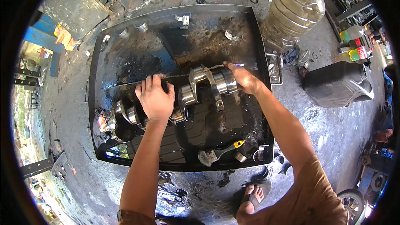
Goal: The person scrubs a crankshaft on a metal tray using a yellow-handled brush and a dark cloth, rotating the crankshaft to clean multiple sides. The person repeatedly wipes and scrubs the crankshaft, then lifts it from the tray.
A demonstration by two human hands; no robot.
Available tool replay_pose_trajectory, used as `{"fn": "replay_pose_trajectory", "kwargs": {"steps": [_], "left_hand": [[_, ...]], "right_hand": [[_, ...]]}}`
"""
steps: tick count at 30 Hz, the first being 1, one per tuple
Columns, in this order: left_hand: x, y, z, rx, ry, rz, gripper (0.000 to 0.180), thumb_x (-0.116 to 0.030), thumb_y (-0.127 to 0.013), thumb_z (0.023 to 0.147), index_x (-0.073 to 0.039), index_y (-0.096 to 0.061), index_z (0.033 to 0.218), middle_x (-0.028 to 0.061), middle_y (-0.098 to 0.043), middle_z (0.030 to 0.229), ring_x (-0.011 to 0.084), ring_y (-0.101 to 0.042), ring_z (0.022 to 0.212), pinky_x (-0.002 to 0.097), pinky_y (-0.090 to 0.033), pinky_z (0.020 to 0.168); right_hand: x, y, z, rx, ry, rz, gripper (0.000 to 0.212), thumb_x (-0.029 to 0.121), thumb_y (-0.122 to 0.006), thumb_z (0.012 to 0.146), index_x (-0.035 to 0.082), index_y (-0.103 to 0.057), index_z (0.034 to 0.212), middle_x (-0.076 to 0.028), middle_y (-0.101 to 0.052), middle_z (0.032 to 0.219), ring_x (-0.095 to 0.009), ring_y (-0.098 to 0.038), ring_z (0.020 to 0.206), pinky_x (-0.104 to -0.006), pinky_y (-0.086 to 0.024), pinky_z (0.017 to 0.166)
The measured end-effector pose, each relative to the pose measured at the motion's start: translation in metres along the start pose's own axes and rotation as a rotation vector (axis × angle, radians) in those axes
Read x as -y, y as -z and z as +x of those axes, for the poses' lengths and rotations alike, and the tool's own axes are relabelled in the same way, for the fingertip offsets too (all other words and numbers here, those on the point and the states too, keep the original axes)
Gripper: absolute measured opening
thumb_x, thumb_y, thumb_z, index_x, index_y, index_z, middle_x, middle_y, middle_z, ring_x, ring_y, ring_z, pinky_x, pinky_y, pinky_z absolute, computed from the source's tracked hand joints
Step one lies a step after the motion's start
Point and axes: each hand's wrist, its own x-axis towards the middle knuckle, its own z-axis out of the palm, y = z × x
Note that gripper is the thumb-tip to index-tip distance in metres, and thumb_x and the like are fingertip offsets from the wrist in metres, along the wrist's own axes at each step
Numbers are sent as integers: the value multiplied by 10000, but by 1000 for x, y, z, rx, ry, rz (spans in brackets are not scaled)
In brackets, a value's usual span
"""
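Observation:
A shiny metal crankshaft (187, 93) lies slantwise across a black shallow tray (95, 112), its right end farther from me. My left hand (155, 98) is on the middle of the shaft, fingers curled over a dark web. At the right end, my right hand (243, 79) grips the last bright journal, its fingers partly hidden behind the metal. Below the shaft lies a paint brush (220, 152) with grey bristles and a yellow-tipped handle. A crumpled dark rag (100, 129) sits by the crankshaft's left end.
Several curved bearing shells (183, 20) lie in the oily tray. Right of it stand a large clear plastic jug (293, 10) and a black jerrycan (335, 84). Coloured bottles (359, 53) are at the far right. My sandalled foot (253, 196) is near the tray's front edge.

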Motion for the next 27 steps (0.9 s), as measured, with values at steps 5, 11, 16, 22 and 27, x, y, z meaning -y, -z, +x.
{"fn": "replay_pose_trajectory", "kwargs": {"steps": [5, 11, 16, 22, 27], "left_hand": [[1, -2, -1, 17, 2, -7, 213, -216, -693, 809, -143, -647, 1004, 66, -640, 958, 280, -599, 1005, 416, -373, 997], [0, 1, -2, 23, 1, -19, 210, -216, -688, 807, -139, -643, 997, 71, -634, 948, 281, -599, 985, 420, -374, 992], [2, 0, 0, 7, -1, -11, 215, -229, -688, 794, -128, -655, 981, 70, -640, 938, 279, -604, 966, 414, -379, 990], [4, -3, -2, -2, -3, -23, 212, -218, -691, 805, -138, -649, 996, 69, -642, 949, 281, -608, 980, 413, -380, 982], [1, 1, 0, 6, 0, -43, 207, -223, -688, 812, -137, -651, 997, 69, -645, 958, 278, -602, 992, 410, -374, 989]], "right_hand": [[18, 6, -30, -76, 471, -629, 439, 353, -476, 1015, -22, -659, 1152, -251, -663, 1161, -405, -619, 1117, -431, -491, 964], [19, 1, -27, -222, 91, -575, 618, 479, -363, 1020, 4, -531, 1378, -265, -581, 1339, -376, -528, 1279, -392, -381, 1103], [3, -12, -23, 35, -129, 203, 647, 557, -346, 1033, 15, -566, 1308, -131, -623, 1248, -262, -634, 1054, -446, -526, 938], [-1, -17, -52, 62, -308, 466, 593, 458, -179, 1075, 37, -494, 1349, -141, -649, 1208, -285, -677, 987, -505, -572, 859], [-22, -17, -78, 24, -231, 724, 418, 291, -380, 1035, 19, -533, 1313, -147, -655, 1164, -296, -661, 1027, -467, -537, 935]]}}
